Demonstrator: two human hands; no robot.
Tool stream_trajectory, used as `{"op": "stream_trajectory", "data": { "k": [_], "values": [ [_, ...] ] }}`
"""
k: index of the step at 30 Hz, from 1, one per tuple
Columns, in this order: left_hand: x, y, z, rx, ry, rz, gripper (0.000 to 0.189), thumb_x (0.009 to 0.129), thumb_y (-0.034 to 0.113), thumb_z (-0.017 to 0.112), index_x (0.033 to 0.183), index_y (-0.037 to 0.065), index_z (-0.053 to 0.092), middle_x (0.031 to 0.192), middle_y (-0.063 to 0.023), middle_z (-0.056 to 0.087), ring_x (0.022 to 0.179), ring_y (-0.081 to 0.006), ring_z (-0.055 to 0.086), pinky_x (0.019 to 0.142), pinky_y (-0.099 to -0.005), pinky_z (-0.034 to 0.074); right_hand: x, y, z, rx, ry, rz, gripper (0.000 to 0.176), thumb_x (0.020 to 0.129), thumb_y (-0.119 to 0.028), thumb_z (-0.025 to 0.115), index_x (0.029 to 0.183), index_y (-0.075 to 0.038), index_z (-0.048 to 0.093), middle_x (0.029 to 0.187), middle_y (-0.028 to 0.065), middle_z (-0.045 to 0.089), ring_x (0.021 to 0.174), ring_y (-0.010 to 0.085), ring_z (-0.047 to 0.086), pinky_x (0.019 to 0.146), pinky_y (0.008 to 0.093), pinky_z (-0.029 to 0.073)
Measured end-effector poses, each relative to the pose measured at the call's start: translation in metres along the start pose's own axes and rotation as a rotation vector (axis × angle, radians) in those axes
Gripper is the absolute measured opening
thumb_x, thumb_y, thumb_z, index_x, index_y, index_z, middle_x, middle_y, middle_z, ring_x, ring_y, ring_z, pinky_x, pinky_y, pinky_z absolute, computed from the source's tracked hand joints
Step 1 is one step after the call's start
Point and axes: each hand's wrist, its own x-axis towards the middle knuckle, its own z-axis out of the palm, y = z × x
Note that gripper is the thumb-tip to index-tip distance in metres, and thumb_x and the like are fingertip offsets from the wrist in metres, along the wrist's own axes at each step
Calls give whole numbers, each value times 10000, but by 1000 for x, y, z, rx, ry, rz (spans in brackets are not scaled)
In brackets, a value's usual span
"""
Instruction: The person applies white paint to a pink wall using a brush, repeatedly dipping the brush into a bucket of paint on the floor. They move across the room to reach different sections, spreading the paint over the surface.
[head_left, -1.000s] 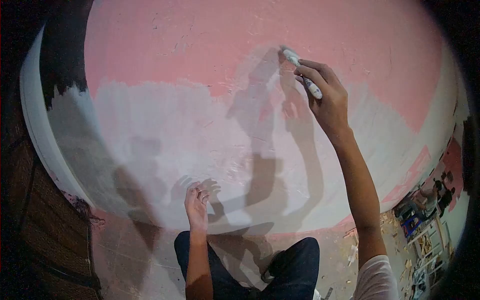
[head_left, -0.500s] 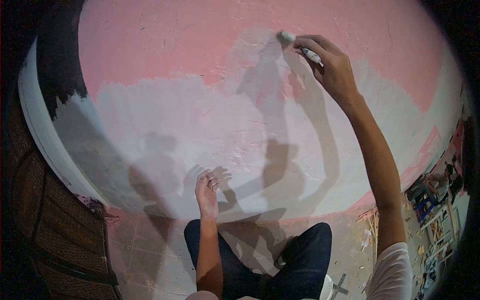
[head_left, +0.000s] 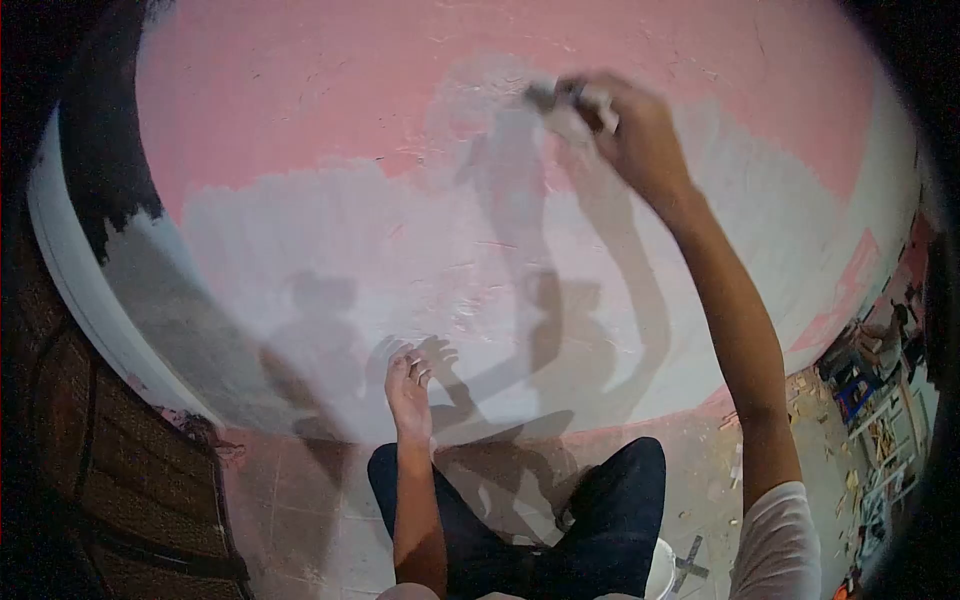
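A pink wall (head_left: 300,90) partly covered with whitish paint (head_left: 300,220) fills the middle of the view. High up at the edge of the pink, my right hand (head_left: 630,125) is closed around a paintbrush (head_left: 541,96). Its bristle end is at or very near a pale painted patch; motion blurs the brush and fingers. My left hand (head_left: 408,392) is raised low in front of the wall, above my left knee. Its fingers are loosely curled and apart, with nothing visible in them. Shadows of my arms and head fall across the wall.
A white bucket (head_left: 660,572) stands beside my right knee, near a grey cross-shaped piece (head_left: 691,558). Brown woven panels (head_left: 140,440) and a white frame (head_left: 85,270) are at left. Wood pieces (head_left: 885,440) and scraps lie on the right floor, where another person (head_left: 885,340) is partly visible.
My right hand has moved the paintbrush left and slightly down along the wall. My left hand has stayed nearly in place. The view has shifted slightly.
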Motion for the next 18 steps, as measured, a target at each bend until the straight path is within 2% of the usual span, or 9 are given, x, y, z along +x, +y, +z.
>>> {"op": "stream_trajectory", "data": {
  "k": [1,4,7,10,12,14,16,18],
  "values": [
    [0,0,4,5,11,1,391,1017,310,564,1325,70,566,1167,-59,627,1056,-195,587,935,-337,452,11,4,-8,-96,113,-17,268,850,10,702,1111,-54,701,1102,137,723,991,325,707,863,389,558],
    [-4,3,10,17,28,7,398,993,322,593,1293,59,580,1136,-52,634,1030,-183,594,921,-325,445,12,7,-8,-231,262,-139,275,865,29,687,1123,-64,701,1092,119,728,970,325,712,835,386,566],
    [-3,5,7,36,9,9,423,988,335,601,1303,55,572,1143,-51,634,1035,-184,595,931,-332,446,-25,5,22,-84,-36,-144,264,885,24,679,1131,-68,699,1096,115,728,941,324,714,826,392,570],
    [2,1,2,75,14,13,447,990,339,598,1328,50,557,1172,-60,630,1049,-194,594,959,-347,447,-40,-17,8,126,-244,81,218,900,-14,694,1112,-66,711,1120,123,725,959,299,714,855,381,562],
    [9,-7,-13,87,-12,-17,481,1001,339,578,1376,42,530,1215,-69,616,1070,-204,589,988,-354,445,-57,-13,-17,251,-123,117,192,901,-23,706,1090,-55,716,1104,119,727,962,254,711,854,360,555],
    [17,-17,-32,87,-77,63,511,1040,297,500,1475,35,441,1331,-98,572,1132,-224,579,1026,-371,450,-98,-16,-51,296,34,250,157,922,-59,703,1077,-42,717,1046,111,731,932,214,711,834,344,562],
    [43,-32,-76,294,-193,117,525,1000,155,581,1479,-11,445,1520,-170,483,1354,-301,505,1114,-404,427,-163,-20,-85,299,161,423,142,955,-106,698,1070,-24,716,953,99,729,865,159,690,787,311,557],
    [35,-34,-48,528,-129,146,474,1035,236,456,1462,28,458,1496,-190,481,1318,-329,524,1129,-476,396,-251,-29,-120,192,296,598,163,978,-146,688,1073,-17,715,918,98,721,842,134,667,750,307,539]
  ]
}}
